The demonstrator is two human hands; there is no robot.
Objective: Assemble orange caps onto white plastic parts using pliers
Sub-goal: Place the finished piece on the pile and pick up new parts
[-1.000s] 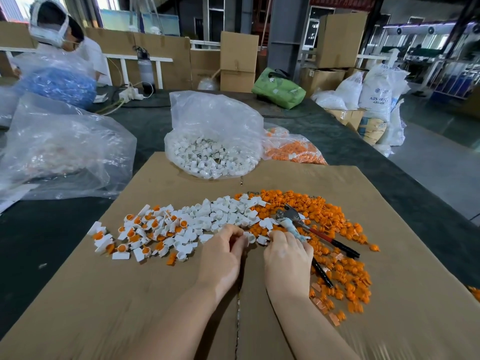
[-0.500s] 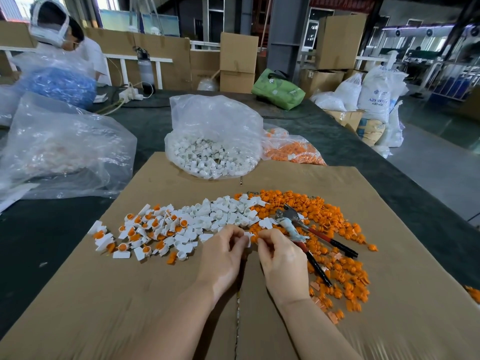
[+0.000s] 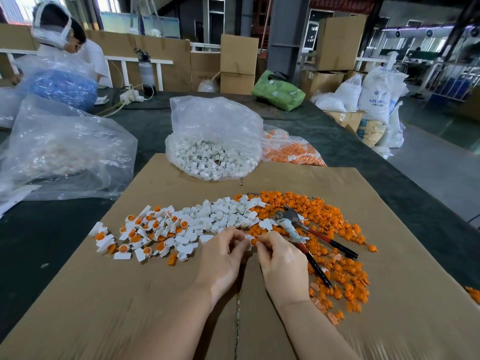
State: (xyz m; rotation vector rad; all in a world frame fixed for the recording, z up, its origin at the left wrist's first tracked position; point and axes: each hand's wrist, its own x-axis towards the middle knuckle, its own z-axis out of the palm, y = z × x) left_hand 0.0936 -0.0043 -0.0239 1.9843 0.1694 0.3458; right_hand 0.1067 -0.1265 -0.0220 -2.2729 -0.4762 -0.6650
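My left hand (image 3: pixel 223 255) pinches a small white plastic part (image 3: pixel 248 239) at its fingertips. My right hand (image 3: pixel 279 261) pinches an orange cap (image 3: pixel 254 241) right against that part. Both hands hover just above the cardboard sheet (image 3: pixel 155 307). The pliers (image 3: pixel 306 233), with red and black handles, lie on the orange caps pile (image 3: pixel 332 229) to the right of my right hand. Loose white parts (image 3: pixel 228 211) are heaped ahead of my hands. White parts with orange caps fitted (image 3: pixel 145 229) are spread to the left.
A clear bag of white parts (image 3: pixel 213 154) and a bag of orange caps (image 3: pixel 293 152) stand behind the cardboard. A large crumpled clear bag (image 3: pixel 65 149) lies at left. Another person (image 3: pixel 65 40) sits at the far left. Boxes and sacks (image 3: pixel 376 100) stand at the right.
My right hand has shifted left from the pliers and orange pile, and its fingertips now meet my left hand's. The pliers stay where they lay.
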